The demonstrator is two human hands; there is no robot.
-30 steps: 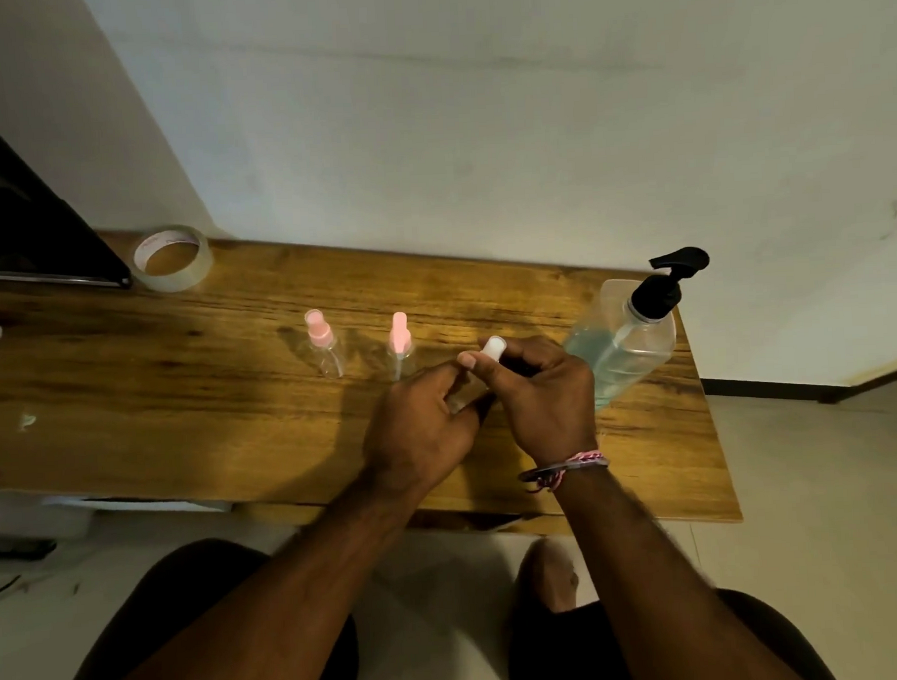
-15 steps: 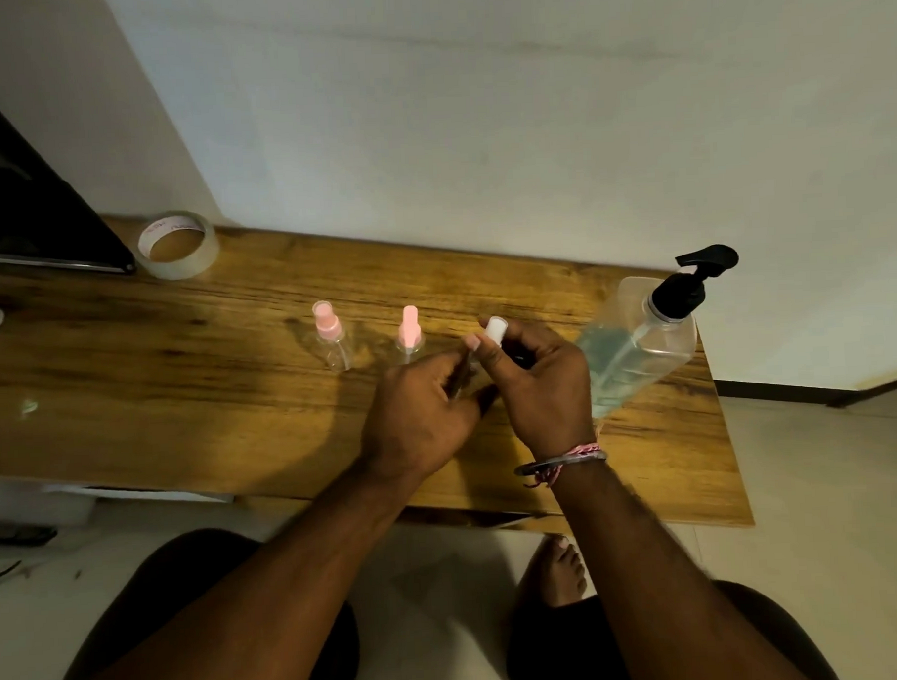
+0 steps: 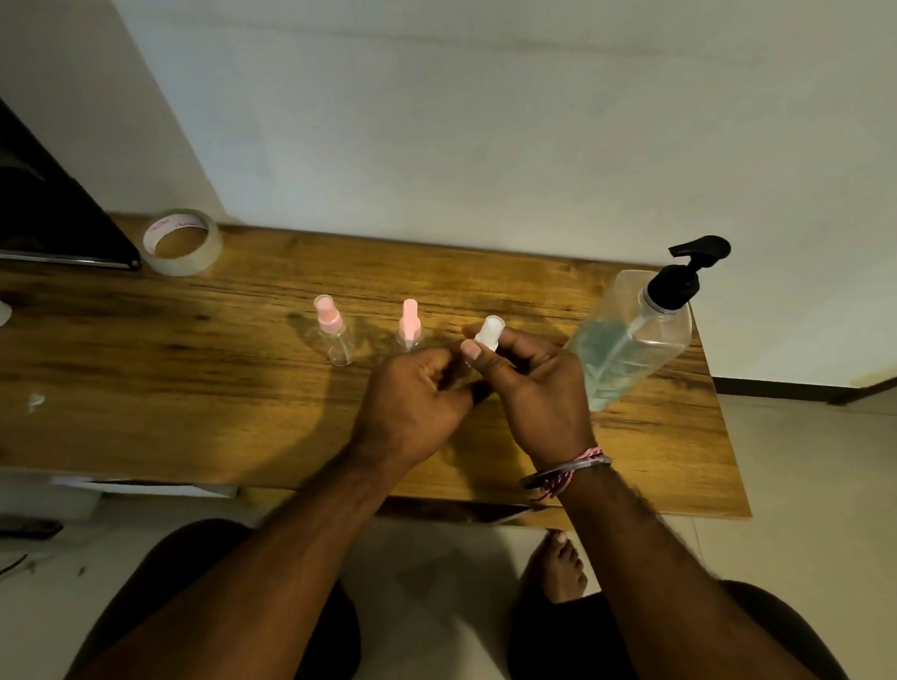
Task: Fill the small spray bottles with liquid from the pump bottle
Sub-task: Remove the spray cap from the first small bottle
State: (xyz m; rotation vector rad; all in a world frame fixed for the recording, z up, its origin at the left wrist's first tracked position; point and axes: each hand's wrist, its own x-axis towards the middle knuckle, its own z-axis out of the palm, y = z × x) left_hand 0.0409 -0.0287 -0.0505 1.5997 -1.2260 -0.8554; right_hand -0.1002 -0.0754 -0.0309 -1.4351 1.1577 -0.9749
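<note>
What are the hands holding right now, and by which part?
The right hand pinches the white spray cap of a small spray bottle near its base. The left hand curls round the bottle's body, mostly hidden.

hands (image 3: 479,390) pinching white-capped spray bottle (image 3: 489,334)

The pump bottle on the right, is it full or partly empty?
Partly empty. The pump bottle is clear, and bluish liquid fills only its lower part; the part under the black pump head looks empty.
</note>
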